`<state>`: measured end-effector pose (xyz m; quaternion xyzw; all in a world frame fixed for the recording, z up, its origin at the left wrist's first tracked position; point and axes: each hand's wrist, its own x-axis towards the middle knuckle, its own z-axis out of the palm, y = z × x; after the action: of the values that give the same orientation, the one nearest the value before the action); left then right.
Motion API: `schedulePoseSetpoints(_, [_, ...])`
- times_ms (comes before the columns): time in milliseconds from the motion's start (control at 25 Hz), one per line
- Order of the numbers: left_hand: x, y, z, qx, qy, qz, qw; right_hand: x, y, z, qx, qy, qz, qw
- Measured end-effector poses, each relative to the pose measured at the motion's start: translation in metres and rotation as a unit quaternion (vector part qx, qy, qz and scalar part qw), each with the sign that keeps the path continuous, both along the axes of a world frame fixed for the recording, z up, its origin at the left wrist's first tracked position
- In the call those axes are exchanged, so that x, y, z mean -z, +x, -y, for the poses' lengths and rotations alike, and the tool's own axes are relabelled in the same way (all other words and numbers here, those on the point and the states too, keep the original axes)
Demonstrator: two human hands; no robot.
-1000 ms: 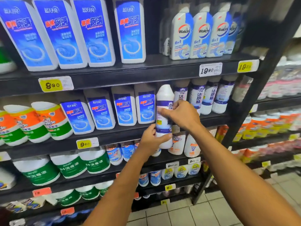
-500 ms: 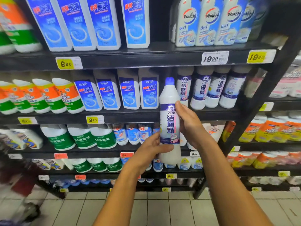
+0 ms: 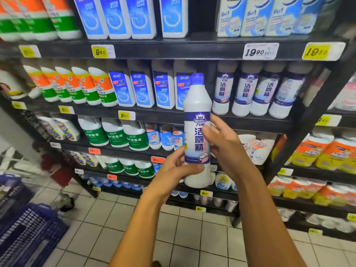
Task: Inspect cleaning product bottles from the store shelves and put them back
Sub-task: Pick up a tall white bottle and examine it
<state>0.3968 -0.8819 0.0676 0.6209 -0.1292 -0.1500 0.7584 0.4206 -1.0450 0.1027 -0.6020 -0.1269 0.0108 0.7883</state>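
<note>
Both hands are holding a white bottle (image 3: 196,132) with a purple cap upright in front of the shelves (image 3: 173,49), clear of them, its purple label facing the camera. The left hand (image 3: 173,170) is gripping the bottle's lower part, thumb curling across the front; the right hand (image 3: 225,149) is clasping the label from the right side, thumb on the label. Matching bottles (image 3: 244,91) are standing on the shelf just right of the held bottle's top, blue-labelled jugs (image 3: 142,89) to its left.
</note>
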Motion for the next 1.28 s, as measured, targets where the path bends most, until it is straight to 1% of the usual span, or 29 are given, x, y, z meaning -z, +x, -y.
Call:
schedulePoseSetpoints(160, [-0.004,-0.014,0.002,-0.016,0.015,0.023,1.000,0.002,-0.016,0.002,-0.034,0.038,0.035,0.998])
schedulePoseSetpoints(320, [-0.011,-0.019,-0.001,-0.019,0.025,0.024,0.999,0.001,-0.021,-0.002,-0.034,0.049,0.042,0.997])
schedulePoseSetpoints(440, [-0.017,-0.020,-0.006,0.003,0.016,0.010,1.000,-0.004,-0.020,-0.003,-0.011,0.042,0.030,0.999])
schedulePoseSetpoints(560, [-0.027,-0.021,-0.008,0.027,0.009,-0.014,0.999,-0.011,-0.017,-0.008,0.033,0.024,0.014,0.999])
schedulePoseSetpoints(760, [-0.046,-0.020,-0.014,0.045,-0.024,-0.075,0.996,-0.020,-0.012,-0.022,0.100,0.050,-0.042,0.993])
schedulePoseSetpoints(880, [-0.059,-0.017,-0.017,0.052,-0.031,-0.114,0.992,-0.022,-0.007,-0.030,0.134,0.047,-0.095,0.985])
schedulePoseSetpoints(1000, [-0.069,-0.012,-0.017,0.061,-0.030,-0.136,0.988,-0.023,0.002,-0.036,0.140,0.038,-0.156,0.977])
schedulePoseSetpoints(1120, [-0.075,-0.007,-0.020,0.061,-0.041,-0.164,0.984,-0.023,0.008,-0.039,0.147,0.020,-0.197,0.969])
schedulePoseSetpoints(1280, [-0.075,-0.003,-0.025,0.071,-0.038,-0.168,0.982,-0.022,0.010,-0.041,0.148,0.002,-0.208,0.967])
